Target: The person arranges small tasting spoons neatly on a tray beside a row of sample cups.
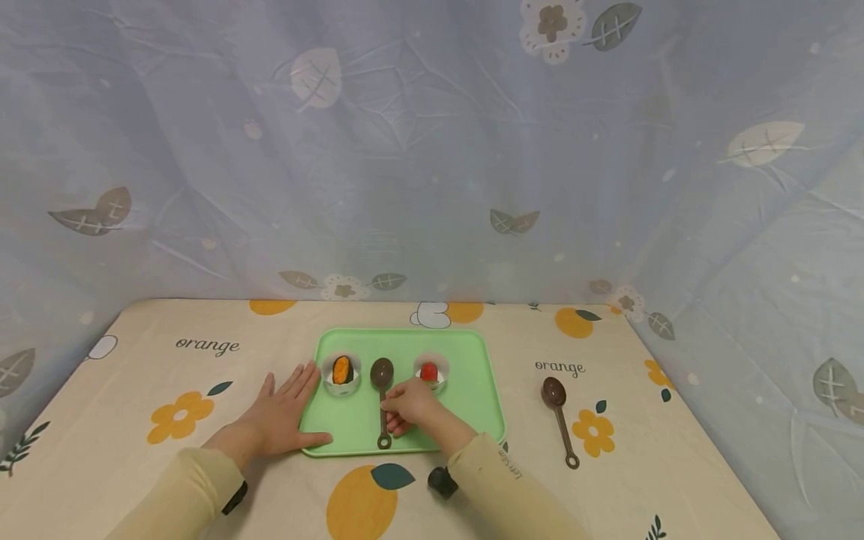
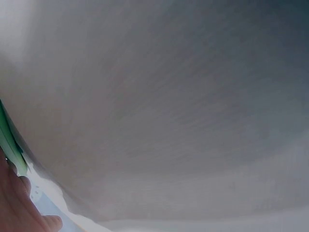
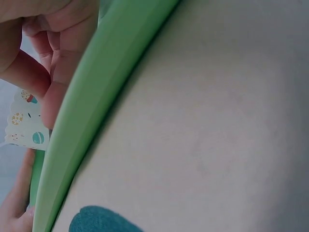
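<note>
A brown spoon [image 1: 382, 373] lies on the light green tray [image 1: 466, 420], its bowl pointing away from me. My right hand [image 1: 412, 403] pinches its handle between thumb and fingertips; in the right wrist view the curled fingers [image 3: 67, 53] hide the spoon. My left hand [image 1: 280, 420] rests with spread, straight fingers along the tray's left edge, the thumb over its near left corner. To the spoon's left stands a paper cup [image 1: 343, 389] with an orange-topped, dark-sided sushi piece [image 1: 342, 370]. Another paper cup [image 1: 442, 364], holding a red piece [image 1: 428, 372], stands to the right.
A second brown spoon [image 1: 559, 409] lies on the patterned tablecloth [image 1: 526, 495], right of the tray. Behind the table and along its right side hangs a pale blue-grey curtain [image 1: 405, 187]. The left wrist view is mostly filled by a blurred pale surface.
</note>
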Tool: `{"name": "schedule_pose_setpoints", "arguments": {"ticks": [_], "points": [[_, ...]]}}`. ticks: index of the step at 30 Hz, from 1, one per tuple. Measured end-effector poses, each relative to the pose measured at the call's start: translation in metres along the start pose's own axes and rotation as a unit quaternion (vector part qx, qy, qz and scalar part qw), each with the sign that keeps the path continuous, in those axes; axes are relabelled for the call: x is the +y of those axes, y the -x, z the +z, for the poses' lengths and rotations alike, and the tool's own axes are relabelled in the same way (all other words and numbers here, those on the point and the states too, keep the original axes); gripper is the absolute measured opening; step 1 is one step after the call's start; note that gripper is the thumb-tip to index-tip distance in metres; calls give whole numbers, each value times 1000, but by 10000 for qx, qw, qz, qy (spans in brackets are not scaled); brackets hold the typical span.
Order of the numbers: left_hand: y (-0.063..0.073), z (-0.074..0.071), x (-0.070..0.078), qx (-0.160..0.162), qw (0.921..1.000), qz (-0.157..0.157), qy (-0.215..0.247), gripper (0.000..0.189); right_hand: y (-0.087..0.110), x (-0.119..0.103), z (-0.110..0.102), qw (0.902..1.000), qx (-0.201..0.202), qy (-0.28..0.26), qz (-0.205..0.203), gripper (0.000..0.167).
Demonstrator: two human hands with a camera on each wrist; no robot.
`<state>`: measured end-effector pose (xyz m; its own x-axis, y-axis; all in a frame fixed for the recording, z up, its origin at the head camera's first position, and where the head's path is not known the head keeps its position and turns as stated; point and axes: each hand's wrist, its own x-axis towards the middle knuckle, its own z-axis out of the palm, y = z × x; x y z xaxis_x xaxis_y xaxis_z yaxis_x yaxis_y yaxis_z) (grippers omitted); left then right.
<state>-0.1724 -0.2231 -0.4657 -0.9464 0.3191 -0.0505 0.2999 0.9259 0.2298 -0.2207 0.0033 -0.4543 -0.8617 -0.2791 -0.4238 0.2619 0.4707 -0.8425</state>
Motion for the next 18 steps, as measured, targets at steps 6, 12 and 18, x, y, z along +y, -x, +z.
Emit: {"name": "schedule_pose_setpoints", "arguments": {"ticks": [6, 12, 18], "points": [[0, 0, 0, -20, 10000, -13, -4, 109, 1, 0, 0, 10000, 52, 12, 18, 13], [-1, 0, 0, -24, 10000, -1, 1, 109, 2, 0, 0, 9999, 128, -5, 41, 16], [0, -1, 0, 33, 9999, 67, 72, 107, 3, 0, 0, 9998, 193, -18, 82, 17]]}}
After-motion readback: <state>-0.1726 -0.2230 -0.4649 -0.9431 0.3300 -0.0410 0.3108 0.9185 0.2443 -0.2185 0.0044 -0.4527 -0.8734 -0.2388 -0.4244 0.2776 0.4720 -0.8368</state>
